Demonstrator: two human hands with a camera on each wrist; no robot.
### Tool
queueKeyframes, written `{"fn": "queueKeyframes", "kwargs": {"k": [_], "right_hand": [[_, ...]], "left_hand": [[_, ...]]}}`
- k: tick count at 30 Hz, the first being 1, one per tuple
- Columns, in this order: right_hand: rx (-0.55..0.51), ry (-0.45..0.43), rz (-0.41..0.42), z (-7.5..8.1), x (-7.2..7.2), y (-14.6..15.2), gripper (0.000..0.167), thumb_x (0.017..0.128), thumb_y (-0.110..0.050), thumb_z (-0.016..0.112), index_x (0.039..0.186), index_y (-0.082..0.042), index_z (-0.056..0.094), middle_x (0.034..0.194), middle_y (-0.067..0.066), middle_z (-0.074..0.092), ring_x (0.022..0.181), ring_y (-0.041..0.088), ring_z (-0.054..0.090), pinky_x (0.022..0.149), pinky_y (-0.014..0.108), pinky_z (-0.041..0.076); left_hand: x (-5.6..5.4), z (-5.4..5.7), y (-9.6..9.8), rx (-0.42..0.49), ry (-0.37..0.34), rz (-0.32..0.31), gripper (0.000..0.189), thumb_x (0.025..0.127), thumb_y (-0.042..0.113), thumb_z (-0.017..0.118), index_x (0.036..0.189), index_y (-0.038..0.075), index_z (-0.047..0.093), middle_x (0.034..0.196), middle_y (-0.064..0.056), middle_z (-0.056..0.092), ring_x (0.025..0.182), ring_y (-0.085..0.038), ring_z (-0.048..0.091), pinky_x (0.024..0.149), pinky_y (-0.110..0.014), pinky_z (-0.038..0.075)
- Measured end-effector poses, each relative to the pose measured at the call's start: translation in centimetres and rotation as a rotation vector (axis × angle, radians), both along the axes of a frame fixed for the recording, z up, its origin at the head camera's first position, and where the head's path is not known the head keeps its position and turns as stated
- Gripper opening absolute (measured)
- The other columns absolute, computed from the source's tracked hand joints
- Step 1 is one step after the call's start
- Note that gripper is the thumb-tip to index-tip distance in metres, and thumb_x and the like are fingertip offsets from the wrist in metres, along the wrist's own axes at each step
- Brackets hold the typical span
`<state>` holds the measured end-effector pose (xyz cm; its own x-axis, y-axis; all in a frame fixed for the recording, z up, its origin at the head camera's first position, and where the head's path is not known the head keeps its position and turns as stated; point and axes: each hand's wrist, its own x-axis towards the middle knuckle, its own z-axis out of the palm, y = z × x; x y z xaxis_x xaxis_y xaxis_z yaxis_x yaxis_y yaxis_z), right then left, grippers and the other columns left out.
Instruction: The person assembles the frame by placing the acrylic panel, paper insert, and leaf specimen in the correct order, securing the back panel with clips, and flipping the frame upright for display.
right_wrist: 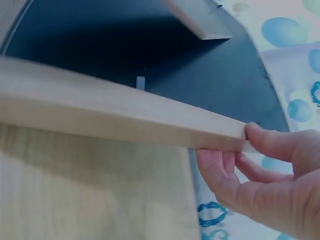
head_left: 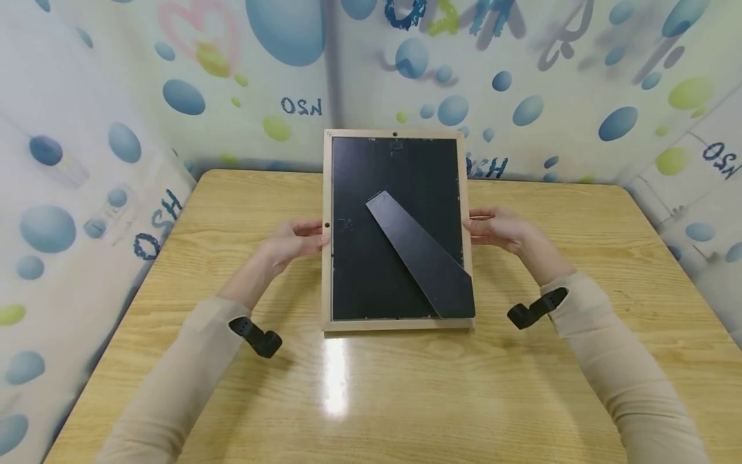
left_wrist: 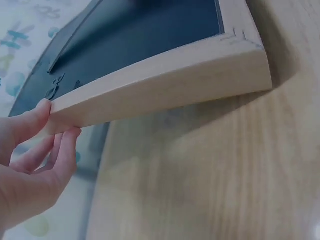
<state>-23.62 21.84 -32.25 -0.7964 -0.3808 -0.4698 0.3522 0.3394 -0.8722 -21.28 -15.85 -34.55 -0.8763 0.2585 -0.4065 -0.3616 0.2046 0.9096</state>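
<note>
A picture frame with a light wood border (head_left: 400,325) and a black backing board (head_left: 362,277) has its back toward me in the head view. Its black easel leg (head_left: 423,254) slants across the backing toward the lower right corner. My left hand (head_left: 295,241) grips the left side of the frame, thumb on the back edge and fingers beneath, as the left wrist view shows of that hand (left_wrist: 37,155). On the opposite side my right hand (head_left: 495,229) pinches the border the same way; the right wrist view shows this hand (right_wrist: 270,170) close up. The frame's front is hidden.
The frame's lower edge meets or nearly meets a wooden table (head_left: 400,399). A backdrop (head_left: 371,84) printed with blue and green bubbles and lettering stands behind the table and along both sides. Each wrist wears a black camera strap (head_left: 255,336).
</note>
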Motion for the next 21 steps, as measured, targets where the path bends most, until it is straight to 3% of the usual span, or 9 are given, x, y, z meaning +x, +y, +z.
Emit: {"fn": "queueKeyframes", "kwargs": {"k": [3, 5, 8, 11, 14, 17, 18, 21], "right_hand": [[-0.037, 0.016, -0.015, 0.9, -0.1, 0.1, 0.065, 0.097, -0.018, 0.043, 0.144, 0.006, 0.006, 0.127, 0.009, 0.044, 0.089, -0.005, 0.056, 0.111, 0.047, 0.024], [-0.06, 0.026, -0.022, 1.5, -0.2, 0.1, 0.067, 0.096, -0.019, 0.045, 0.144, 0.005, 0.005, 0.116, -0.001, 0.048, 0.087, -0.006, 0.057, 0.112, 0.048, 0.022], [-0.105, 0.027, -0.045, 2.3, -0.4, 0.0, 0.072, 0.093, -0.021, 0.05, 0.145, 0.003, 0.006, 0.106, -0.009, 0.052, 0.087, -0.005, 0.057, 0.112, 0.048, 0.02], [-0.114, 0.052, -0.082, 2.9, -0.5, -0.1, 0.071, 0.091, -0.021, 0.053, 0.144, 0.002, 0.013, 0.098, -0.012, 0.057, 0.086, -0.003, 0.059, 0.108, 0.041, 0.033], [-0.112, 0.093, -0.119, 3.3, -0.5, -0.3, 0.068, 0.09, -0.021, 0.055, 0.143, 0.002, 0.019, 0.098, -0.011, 0.056, 0.086, -0.001, 0.06, 0.091, 0.025, 0.047], [-0.15, 0.132, -0.165, 3.7, -0.5, -0.4, 0.067, 0.089, -0.019, 0.058, 0.142, 0.002, 0.022, 0.104, -0.007, 0.052, 0.088, 0.0, 0.059, 0.076, 0.017, 0.05], [-0.17, 0.143, -0.182, 3.8, -0.5, -0.5, 0.066, 0.088, -0.018, 0.058, 0.141, 0.002, 0.024, 0.105, -0.005, 0.052, 0.089, 0.001, 0.058, 0.076, 0.017, 0.051], [-0.219, 0.169, -0.208, 4.1, -0.7, -0.7, 0.066, 0.087, -0.017, 0.06, 0.141, 0.001, 0.025, 0.114, -0.001, 0.052, 0.102, 0.007, 0.055, 0.095, 0.027, 0.047]], "left_hand": [[0.0, 1.0, -0.1, 0.02, 0.055, 0.016, 0.054, 0.091, 0.008, 0.054, 0.139, -0.002, 0.033, 0.117, -0.007, 0.049, 0.083, 0.001, 0.058, 0.085, -0.018, 0.05], [0.0, 1.5, -0.2, 0.03, 0.092, 0.029, 0.053, 0.091, 0.008, 0.053, 0.139, -0.002, 0.033, 0.114, -0.006, 0.049, 0.083, 0.002, 0.057, 0.079, -0.014, 0.05], [0.0, 2.3, -0.3, 0.013, 0.143, 0.026, 0.054, 0.091, 0.01, 0.053, 0.14, -0.001, 0.031, 0.121, -0.009, 0.047, 0.087, 0.001, 0.055, 0.08, -0.013, 0.049], [0.0, 2.7, -0.3, -0.009, 0.176, 0.027, 0.056, 0.091, 0.013, 0.055, 0.14, 0.001, 0.031, 0.126, -0.009, 0.046, 0.092, -0.001, 0.053, 0.085, -0.015, 0.048], [0.1, 3.0, -0.4, -0.039, 0.226, 0.036, 0.056, 0.09, 0.015, 0.056, 0.14, 0.002, 0.033, 0.123, -0.006, 0.048, 0.097, -0.005, 0.051, 0.09, -0.019, 0.046], [0.0, 3.2, -0.5, -0.059, 0.284, 0.062, 0.056, 0.09, 0.015, 0.058, 0.139, 0.003, 0.035, 0.126, -0.009, 0.049, 0.104, -0.009, 0.05, 0.097, -0.026, 0.042], [0.0, 3.3, -0.6, -0.063, 0.3, 0.074, 0.055, 0.089, 0.015, 0.058, 0.139, 0.004, 0.036, 0.128, -0.01, 0.048, 0.107, -0.011, 0.049, 0.1, -0.029, 0.04], [0.0, 3.4, -0.5, -0.065, 0.332, 0.11, 0.055, 0.089, 0.014, 0.059, 0.138, 0.005, 0.037, 0.136, -0.013, 0.045, 0.116, -0.018, 0.047, 0.106, -0.036, 0.036]]}}
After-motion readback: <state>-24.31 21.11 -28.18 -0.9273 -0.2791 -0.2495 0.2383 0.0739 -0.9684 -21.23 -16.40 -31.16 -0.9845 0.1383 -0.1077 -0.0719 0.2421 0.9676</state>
